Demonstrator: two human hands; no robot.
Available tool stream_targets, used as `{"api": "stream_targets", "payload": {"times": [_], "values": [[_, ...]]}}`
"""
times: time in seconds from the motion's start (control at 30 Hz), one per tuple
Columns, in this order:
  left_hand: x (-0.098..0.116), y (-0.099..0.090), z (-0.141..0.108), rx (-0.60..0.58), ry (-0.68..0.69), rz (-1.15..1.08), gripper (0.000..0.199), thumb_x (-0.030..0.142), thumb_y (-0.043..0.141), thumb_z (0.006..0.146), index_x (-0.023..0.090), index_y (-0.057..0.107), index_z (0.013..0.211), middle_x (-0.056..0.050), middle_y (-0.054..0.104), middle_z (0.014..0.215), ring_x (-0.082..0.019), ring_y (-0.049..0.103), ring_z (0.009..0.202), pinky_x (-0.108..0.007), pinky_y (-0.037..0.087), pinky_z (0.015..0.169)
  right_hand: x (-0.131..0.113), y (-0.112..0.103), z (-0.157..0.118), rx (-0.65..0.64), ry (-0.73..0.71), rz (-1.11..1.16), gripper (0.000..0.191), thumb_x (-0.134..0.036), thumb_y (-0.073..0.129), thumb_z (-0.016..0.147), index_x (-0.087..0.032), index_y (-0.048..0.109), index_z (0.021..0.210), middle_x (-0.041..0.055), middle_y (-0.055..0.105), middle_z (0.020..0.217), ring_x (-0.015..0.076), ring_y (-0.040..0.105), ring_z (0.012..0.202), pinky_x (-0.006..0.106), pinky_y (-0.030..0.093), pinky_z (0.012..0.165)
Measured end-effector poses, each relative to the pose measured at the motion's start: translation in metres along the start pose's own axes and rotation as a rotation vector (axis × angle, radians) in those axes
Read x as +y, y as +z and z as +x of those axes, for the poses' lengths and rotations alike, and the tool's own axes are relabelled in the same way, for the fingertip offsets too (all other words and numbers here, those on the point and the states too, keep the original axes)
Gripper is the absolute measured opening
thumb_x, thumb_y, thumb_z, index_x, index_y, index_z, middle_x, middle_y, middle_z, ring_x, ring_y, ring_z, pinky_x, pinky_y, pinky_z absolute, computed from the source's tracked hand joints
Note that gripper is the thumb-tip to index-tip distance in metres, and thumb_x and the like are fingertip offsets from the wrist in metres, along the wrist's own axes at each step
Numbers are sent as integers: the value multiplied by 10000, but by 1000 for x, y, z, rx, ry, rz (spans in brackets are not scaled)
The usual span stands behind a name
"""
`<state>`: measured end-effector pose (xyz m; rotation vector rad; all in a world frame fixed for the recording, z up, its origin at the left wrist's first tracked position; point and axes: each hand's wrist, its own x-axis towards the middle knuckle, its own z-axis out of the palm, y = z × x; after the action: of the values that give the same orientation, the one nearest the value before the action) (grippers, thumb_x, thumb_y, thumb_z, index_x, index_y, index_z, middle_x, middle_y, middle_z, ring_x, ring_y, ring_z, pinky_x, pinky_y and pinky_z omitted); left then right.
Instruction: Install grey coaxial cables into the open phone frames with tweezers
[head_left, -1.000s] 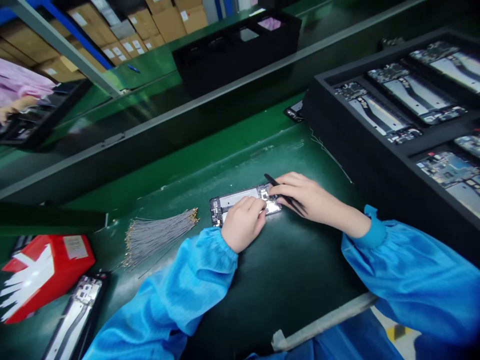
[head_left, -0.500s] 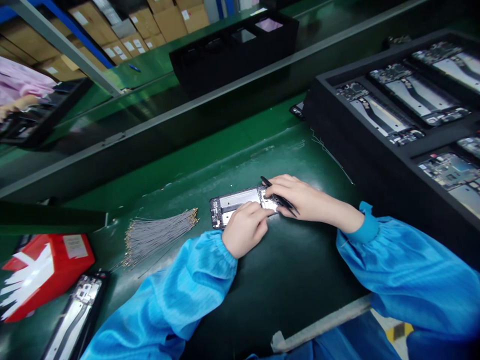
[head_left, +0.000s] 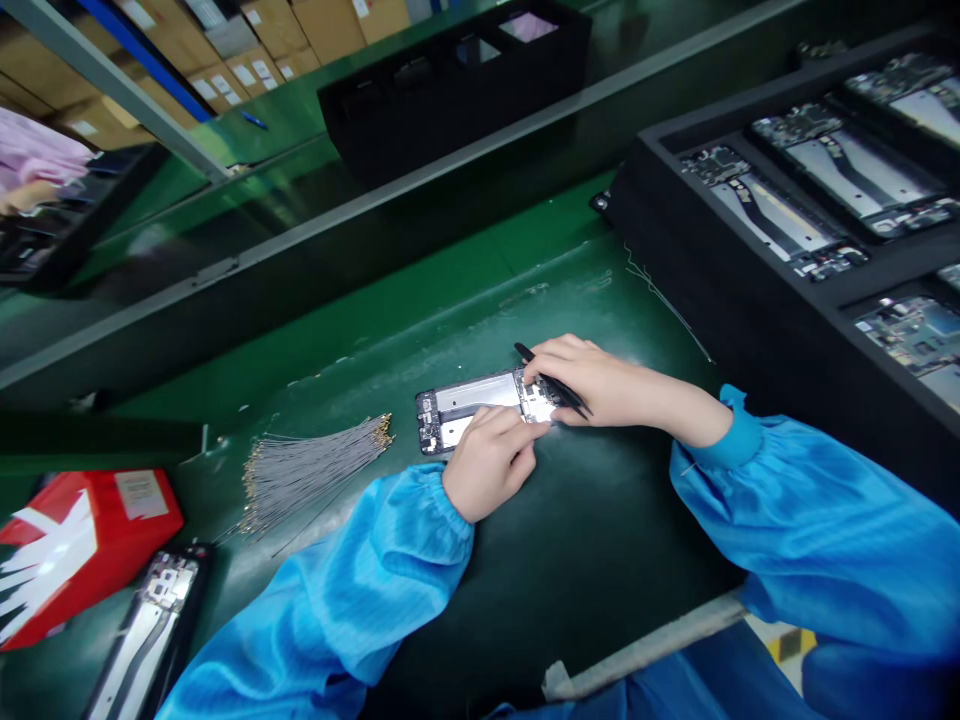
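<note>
Silver phone chassis point(head_left: 478, 393) — beneath left fingers point(head_left: 523, 433) and right fingers point(head_left: 564, 348).

1 head-worn camera looks forward and down from above the green bench point(head_left: 585, 560), near the left hand point(head_left: 489, 462) and right hand point(head_left: 600, 382).
</note>
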<state>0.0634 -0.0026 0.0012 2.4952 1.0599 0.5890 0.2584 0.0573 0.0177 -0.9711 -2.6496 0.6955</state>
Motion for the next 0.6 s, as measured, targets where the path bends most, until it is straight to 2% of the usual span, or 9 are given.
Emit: {"api": "stream_targets", "payload": {"times": [0.13, 0.3, 0.47, 0.6], "values": [[3, -1, 1, -23, -14, 20, 258, 128, 407, 822, 178, 604, 982, -30, 538, 725, -160, 481, 716, -294, 378, 669, -5, -2, 6, -43, 43, -45, 359, -193, 570, 647, -218, 491, 995, 75, 487, 1072, 248, 391, 953, 361, 363, 741], [6, -2, 2, -61, 25, 147, 253, 143, 402, 832, 158, 593, 997, -51, 552, 770, -179, 477, 753, -309, 374, 673, -12, -1, 9, -72, 92, -119, 329, -212, 571, 641, -229, 489, 959, 76, 482, 1043, 260, 383, 923, 356, 337, 693], [-12, -15, 0, -120, 180, 207, 270, 179, 390, 857, 166, 577, 1052, -48, 549, 748, -173, 471, 729, -306, 387, 661, -6, 1, 4, -37, 53, -55, 354, -185, 545, 645, -231, 475, 989, 77, 469, 1077, 259, 373, 949, 362, 337, 727], [-27, -24, -4, -99, 187, 98, 281, 178, 372, 876, 173, 583, 1061, -38, 540, 750, -143, 474, 731, -268, 414, 685, -1, 0, 1, -30, 25, -4, 374, -182, 555, 649, -231, 463, 1008, 76, 466, 1099, 256, 367, 965, 373, 337, 757]]}}
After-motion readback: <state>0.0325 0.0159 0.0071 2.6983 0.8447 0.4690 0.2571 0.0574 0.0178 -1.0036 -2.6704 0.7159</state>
